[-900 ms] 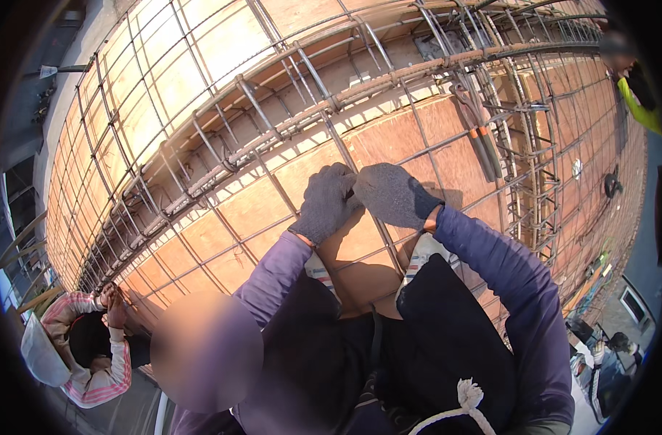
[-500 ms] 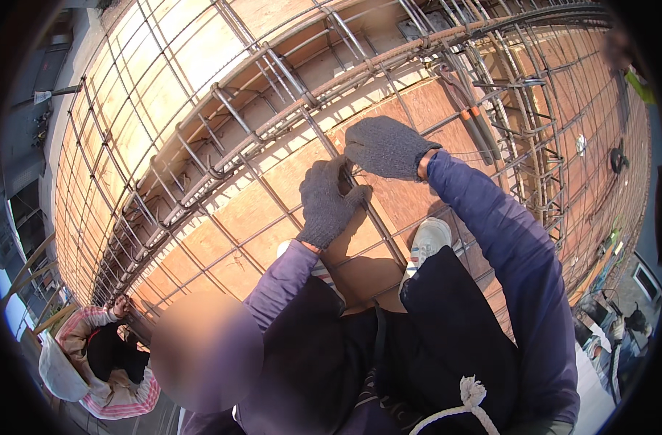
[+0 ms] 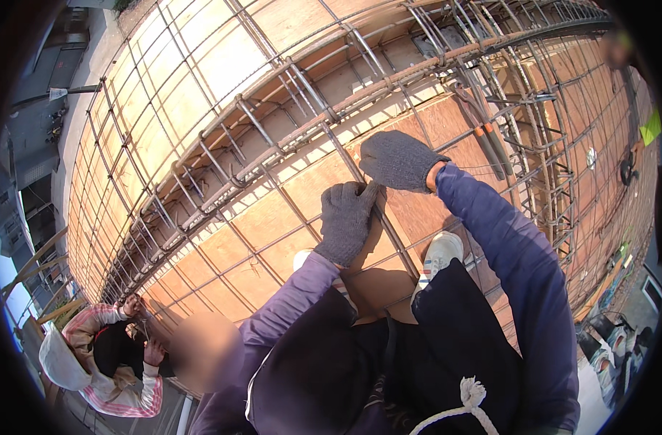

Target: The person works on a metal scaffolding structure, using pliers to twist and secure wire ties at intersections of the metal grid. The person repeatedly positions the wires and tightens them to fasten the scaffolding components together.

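Observation:
Both my hands wear dark grey knit gloves and meet over a steel reinforcing bar (image 3: 396, 235) of the mesh. My left hand (image 3: 345, 223) lies along the left side of this bar, its fingers curled and thumb drawn in against them; what it pinches is hidden. Just above and to the right, my right hand (image 3: 398, 161) is closed in a fist, knuckles up, and whatever it holds cannot be made out. A pair of pliers or cutters with orange-marked dark handles (image 3: 492, 148) lies on the mesh right of my right hand.
Plywood boards (image 3: 436, 134) lie under the rebar grid. A beam cage of thicker bars (image 3: 302, 145) curves across ahead, and another cage (image 3: 545, 156) stands at the right. My white shoes (image 3: 443, 250) are on the grid. A crouching co-worker in a pale hat (image 3: 62, 359) is lower left.
My left thumb has closed in toward its fingers, near the right fist. The whole view has shifted slightly. At lower left, the co-worker's second hand has come into sight.

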The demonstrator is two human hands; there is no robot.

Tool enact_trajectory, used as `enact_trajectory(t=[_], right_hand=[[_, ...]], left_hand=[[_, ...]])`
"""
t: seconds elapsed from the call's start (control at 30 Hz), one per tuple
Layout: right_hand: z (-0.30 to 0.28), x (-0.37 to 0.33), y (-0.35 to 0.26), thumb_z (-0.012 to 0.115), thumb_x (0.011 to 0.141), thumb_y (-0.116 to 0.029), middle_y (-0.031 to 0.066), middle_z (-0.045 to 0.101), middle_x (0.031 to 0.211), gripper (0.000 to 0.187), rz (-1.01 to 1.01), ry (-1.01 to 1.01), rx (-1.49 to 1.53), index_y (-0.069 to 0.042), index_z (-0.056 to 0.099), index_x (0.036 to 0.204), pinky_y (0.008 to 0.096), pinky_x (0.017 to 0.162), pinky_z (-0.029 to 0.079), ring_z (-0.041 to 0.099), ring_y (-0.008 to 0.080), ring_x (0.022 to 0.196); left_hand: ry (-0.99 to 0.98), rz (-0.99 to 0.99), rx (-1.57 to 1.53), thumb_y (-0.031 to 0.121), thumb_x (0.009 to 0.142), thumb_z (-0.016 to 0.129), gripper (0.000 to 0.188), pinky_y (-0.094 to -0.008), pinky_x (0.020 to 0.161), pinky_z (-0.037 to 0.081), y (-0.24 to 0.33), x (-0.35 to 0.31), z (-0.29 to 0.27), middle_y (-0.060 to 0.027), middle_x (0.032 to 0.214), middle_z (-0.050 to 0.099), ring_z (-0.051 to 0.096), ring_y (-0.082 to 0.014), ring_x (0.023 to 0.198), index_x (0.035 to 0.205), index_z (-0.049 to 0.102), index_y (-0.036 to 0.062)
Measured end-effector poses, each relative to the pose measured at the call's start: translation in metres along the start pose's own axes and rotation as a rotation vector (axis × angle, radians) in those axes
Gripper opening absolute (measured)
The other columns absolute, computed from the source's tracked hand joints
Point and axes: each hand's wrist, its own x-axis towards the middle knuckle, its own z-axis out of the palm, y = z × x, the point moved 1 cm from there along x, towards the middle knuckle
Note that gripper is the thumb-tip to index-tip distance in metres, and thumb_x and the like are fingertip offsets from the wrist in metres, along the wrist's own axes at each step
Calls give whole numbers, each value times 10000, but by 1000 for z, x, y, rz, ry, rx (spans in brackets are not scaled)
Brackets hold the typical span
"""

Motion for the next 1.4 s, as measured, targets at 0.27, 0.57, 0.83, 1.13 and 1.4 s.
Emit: enact_trajectory(t=[0.27, 0.57, 0.83, 1.13, 1.4], right_hand=[[24, -37, 19, 591, 985, -262, 199, 715, 1051, 288, 244, 76, 88, -11, 702, 1074, 475, 860, 552, 700, 384, 964], [106, -114, -46, 610, 969, -223, 158, 667, 977, 191, 195, 296, 356, -64, 638, 1071, 476, 840, 510, 667, 361, 946], [57, -121, -36, 627, 993, -303, 202, 699, 1008, 296, 301, 236, 371, -53, 666, 1148, 464, 870, 532, 678, 389, 967], [-13, -179, 71, 802, 848, -334, 192, 634, 1284, 699, 878, 520, -147, -73, 526, 1435, 527, 978, 499, 600, 404, 1195], [-27, -182, 65, 704, 906, -188, 222, 638, 1211, 433, 844, 469, -160, -49, 568, 1293, 507, 903, 526, 639, 419, 1127]], left_hand=[[-33, 1, -309, 185, 903, 675, 255, -472, 974, 475, -21, 6, 7, -114, 1085, 711, 661, -346, 1053, 1141, 746, 127], [-160, -160, -463, 246, 906, 728, 207, -417, 797, 561, -28, 33, -11, -140, 1000, 733, 717, -338, 906, 1009, 789, 77], [-360, 134, -197, 298, 950, 678, 213, -440, 806, 549, -35, 61, -21, -111, 941, 684, 685, -315, 937, 1032, 797, 142], [-46, -213, -441, 289, 965, 714, 271, -384, 797, 563, -20, 25, -30, -123, 979, 710, 711, -270, 908, 1130, 728, 75], [-396, -1080, -2082, 383, 1089, 591, 366, -235, 632, 513, 7, -12, -8, -38, 859, 655, 618, -117, 709, 1025, 648, 27]])
